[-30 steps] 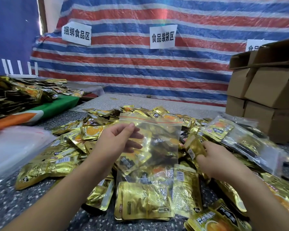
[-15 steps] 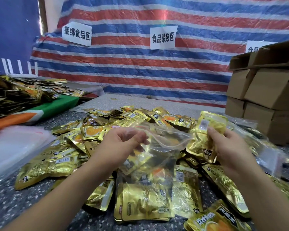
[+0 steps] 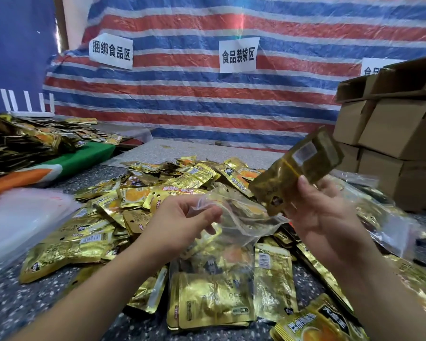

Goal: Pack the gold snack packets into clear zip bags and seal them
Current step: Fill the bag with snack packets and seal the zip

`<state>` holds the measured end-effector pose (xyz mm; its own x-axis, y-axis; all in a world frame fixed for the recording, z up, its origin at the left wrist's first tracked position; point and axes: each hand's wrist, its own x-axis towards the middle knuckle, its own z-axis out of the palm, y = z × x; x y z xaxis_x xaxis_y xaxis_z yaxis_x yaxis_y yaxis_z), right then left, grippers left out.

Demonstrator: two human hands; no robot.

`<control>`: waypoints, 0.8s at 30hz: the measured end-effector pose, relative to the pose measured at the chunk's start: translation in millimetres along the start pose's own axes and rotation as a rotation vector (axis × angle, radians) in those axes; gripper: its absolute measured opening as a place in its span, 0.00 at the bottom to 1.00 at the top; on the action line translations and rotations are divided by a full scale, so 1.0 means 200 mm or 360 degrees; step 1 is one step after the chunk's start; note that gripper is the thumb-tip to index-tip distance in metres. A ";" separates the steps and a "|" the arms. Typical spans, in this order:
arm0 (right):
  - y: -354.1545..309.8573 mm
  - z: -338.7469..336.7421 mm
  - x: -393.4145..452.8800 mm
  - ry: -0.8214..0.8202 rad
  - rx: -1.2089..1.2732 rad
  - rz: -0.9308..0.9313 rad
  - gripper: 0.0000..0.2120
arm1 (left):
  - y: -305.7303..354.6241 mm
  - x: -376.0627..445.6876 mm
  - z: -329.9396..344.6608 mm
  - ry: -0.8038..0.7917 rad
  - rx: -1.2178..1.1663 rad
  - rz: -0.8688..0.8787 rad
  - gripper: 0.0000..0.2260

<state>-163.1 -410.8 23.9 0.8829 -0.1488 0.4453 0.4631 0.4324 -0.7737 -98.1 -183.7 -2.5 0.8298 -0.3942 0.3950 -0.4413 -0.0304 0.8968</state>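
My left hand (image 3: 182, 222) pinches clear zip bag (image 3: 234, 217) rim, mouth gaping. My right hand (image 3: 322, 212) grips gold packet (image 3: 298, 171) tilted just above mouth; packet pile (image 3: 158, 193) crowds all sides.

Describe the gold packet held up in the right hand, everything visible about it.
The gold packet is a flat pouch of shiny, crinkled foil, showing a pale label patch near its upper end and a small dark mark near its lower end. It is raised and tilted, upper end toward the cardboard boxes. The right hand pinches its lower part. Its lower corner is just above the mouth of the clear zip bag, not yet inside.
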 end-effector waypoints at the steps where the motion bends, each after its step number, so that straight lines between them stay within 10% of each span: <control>1: 0.02 0.01 0.00 -0.0043 -0.0049 -0.0035 0.11 | 0.00 0.00 0.00 0.0003 -0.0004 -0.0004 0.07; 24: 0.08 0.05 -0.05 -0.0286 -0.1709 -0.0478 0.17 | 0.00 0.01 0.02 0.0095 0.0018 0.0109 0.12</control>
<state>-165.1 -393.0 11.2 0.7407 0.0498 0.6699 0.5581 -0.6008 -0.5723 -98.4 -188.6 -2.6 0.8164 -0.3400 0.4668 -0.5013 -0.0157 0.8652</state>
